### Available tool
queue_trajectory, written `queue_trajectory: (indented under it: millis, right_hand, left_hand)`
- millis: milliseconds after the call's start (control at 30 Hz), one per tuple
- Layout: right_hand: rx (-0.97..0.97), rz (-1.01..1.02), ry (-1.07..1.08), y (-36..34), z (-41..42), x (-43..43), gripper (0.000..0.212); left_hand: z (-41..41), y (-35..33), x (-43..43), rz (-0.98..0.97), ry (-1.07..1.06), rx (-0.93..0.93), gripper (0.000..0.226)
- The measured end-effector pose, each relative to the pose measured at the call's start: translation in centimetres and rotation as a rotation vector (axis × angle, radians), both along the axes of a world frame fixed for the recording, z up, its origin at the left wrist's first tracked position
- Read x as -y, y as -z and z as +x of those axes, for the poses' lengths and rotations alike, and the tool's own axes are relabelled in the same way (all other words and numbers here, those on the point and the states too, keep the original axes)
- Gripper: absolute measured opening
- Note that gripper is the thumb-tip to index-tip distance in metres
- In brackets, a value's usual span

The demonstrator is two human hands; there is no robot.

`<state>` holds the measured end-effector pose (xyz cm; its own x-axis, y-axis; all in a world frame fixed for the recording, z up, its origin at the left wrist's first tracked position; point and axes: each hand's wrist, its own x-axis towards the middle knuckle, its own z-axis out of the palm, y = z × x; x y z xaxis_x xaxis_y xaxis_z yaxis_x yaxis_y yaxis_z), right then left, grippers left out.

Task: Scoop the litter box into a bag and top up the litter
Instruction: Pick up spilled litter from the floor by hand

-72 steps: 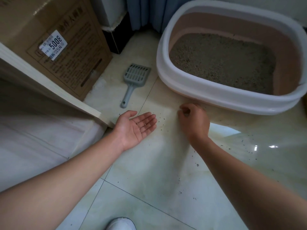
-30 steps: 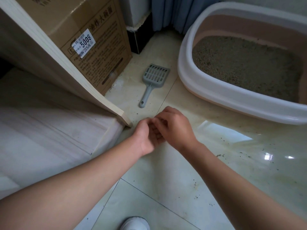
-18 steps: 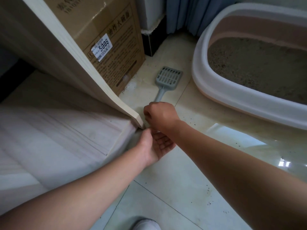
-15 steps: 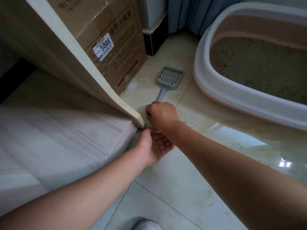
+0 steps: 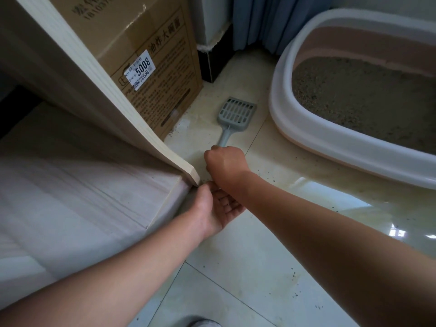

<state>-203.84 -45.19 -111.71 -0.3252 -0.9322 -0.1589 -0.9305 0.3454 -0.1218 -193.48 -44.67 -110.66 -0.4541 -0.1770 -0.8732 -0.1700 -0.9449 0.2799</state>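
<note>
A white-rimmed pink litter box (image 5: 280, 107) filled with grey-brown litter (image 5: 363, 97) stands on the floor at the right. To its left a grey slotted scoop (image 5: 237, 112) lies flat on the tiles, handle pointing towards me. My right hand (image 5: 225, 162) is a closed fist over the handle's near end. That end is hidden, and I cannot tell whether the fingers grip it. My left hand (image 5: 218, 208) lies palm up with fingers apart, just under my right forearm, beside a wooden board's corner. No bag is in view.
A slanted wooden board (image 5: 132, 114) and a pale panel (image 5: 70, 197) fill the left. A taped cardboard box (image 5: 153, 55) stands behind them. Blue curtains (image 5: 271, 17) hang at the back. Dark litter grains (image 5: 271, 178) speckle the glossy floor tiles. My shoe tip (image 5: 200, 323) shows at the bottom.
My right hand has moved left from in front of the litter box to the scoop handle's end. My left hand has slid back to the board's corner. Little has changed over the last half second.
</note>
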Motion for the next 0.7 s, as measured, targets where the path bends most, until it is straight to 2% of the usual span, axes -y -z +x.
queue_trajectory:
  millis: [100,233,500,600,700]
  right_hand:
    - [0.092,-0.102,0.055,-0.7,-0.9,-1.0,0.019]
    - [0.255,-0.277,0.14,-2.4,-1.5,-4.1,0.026]
    - [0.344,-0.438,0.003,-1.4,-1.4,-9.8,0.02]
    - [0.35,-0.544,0.296,-0.4,-3.4,-11.1,0.017]
    - [0.339,-0.434,0.535,1.0,-5.9,-12.9,0.022]
  left_hand:
    - [-0.1,-0.1,0.2,0.006,-0.015,0.001,0.039]
    - [-0.7,-0.6,0.8,-0.022,-0.041,-0.013,0.041]
    - [-2.0,-1.0,0.4,-0.071,-0.005,-0.003,0.041]
    - [-1.7,-0.6,0.5,-0.058,-0.021,-0.014,0.041]
    - [-1.1,-0.5,0.6,-0.041,-0.039,-0.007,0.041]
